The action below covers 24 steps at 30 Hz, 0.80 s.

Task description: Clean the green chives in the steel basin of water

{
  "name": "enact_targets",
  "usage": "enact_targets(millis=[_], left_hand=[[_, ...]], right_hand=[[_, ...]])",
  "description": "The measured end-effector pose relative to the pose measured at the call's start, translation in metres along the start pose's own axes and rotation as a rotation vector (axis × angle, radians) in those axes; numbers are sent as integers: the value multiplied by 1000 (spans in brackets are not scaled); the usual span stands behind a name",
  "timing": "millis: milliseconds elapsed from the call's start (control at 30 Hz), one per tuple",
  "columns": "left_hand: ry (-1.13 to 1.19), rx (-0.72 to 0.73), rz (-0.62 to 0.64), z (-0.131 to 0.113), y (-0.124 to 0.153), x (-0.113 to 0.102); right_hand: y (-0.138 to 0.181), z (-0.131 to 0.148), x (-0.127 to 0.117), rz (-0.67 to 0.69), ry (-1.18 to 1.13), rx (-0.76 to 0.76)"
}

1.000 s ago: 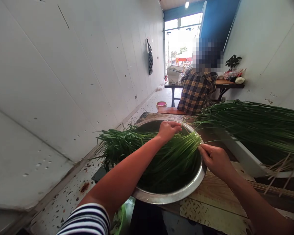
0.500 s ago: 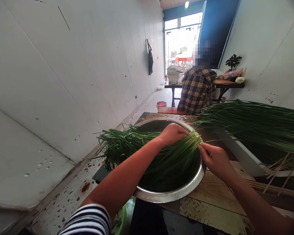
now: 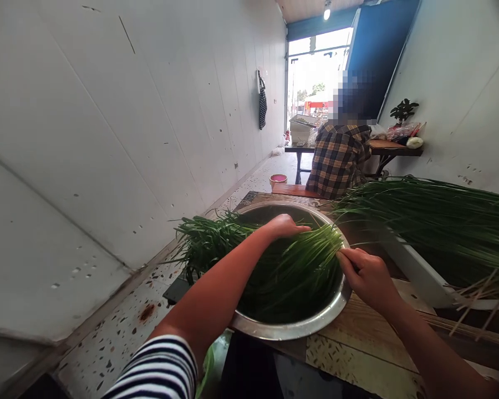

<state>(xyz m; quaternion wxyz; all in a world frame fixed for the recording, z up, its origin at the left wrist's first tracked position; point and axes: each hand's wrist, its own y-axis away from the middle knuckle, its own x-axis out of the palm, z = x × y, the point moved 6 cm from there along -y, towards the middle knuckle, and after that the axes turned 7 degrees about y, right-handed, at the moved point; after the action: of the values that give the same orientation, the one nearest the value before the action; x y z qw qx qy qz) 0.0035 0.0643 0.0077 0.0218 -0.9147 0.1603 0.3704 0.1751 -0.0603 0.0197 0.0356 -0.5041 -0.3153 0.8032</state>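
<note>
A wide steel basin point(image 3: 293, 331) holds long garlic chives point(image 3: 299, 271), their leafy tips hanging over its left rim. My left hand point(image 3: 286, 226) is closed on the upper part of the bunch, the thumb stretched along it and the other fingers mostly hidden. Pale stem ends fan out to the right of that hand. At the basin's right rim my right hand point(image 3: 365, 271) is pinched at the cut ends of the stems; what lies exactly between its fingertips is small and partly hidden.
More garlic chives point(image 3: 436, 221) lie heaped over a white box point(image 3: 416, 271) on the right. The basin stands on a patterned wooden table point(image 3: 357, 343). Ahead, a person in a plaid shirt point(image 3: 336, 158) sits at another table point(image 3: 395, 147). A pink-topped bucket point(image 3: 278, 179) is on the floor.
My left hand has slid left along the bunch, away from the stem ends, which now spread wider. My right hand stays by the rim. The view has shifted slightly.
</note>
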Motion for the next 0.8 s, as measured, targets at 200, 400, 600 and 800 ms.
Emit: enact_targets(millis=[200, 400, 600, 800], left_hand=[[182, -58, 187, 1, 7, 2], [-1, 19, 184, -11, 11, 7], [25, 100, 97, -20, 14, -4], [534, 38, -230, 0, 5, -27]], right_hand=[[-1, 12, -7, -44, -48, -76], [-1, 11, -3, -35, -33, -88], [2, 7, 1, -2, -35, -87], [1, -4, 4, -1, 30, 39]])
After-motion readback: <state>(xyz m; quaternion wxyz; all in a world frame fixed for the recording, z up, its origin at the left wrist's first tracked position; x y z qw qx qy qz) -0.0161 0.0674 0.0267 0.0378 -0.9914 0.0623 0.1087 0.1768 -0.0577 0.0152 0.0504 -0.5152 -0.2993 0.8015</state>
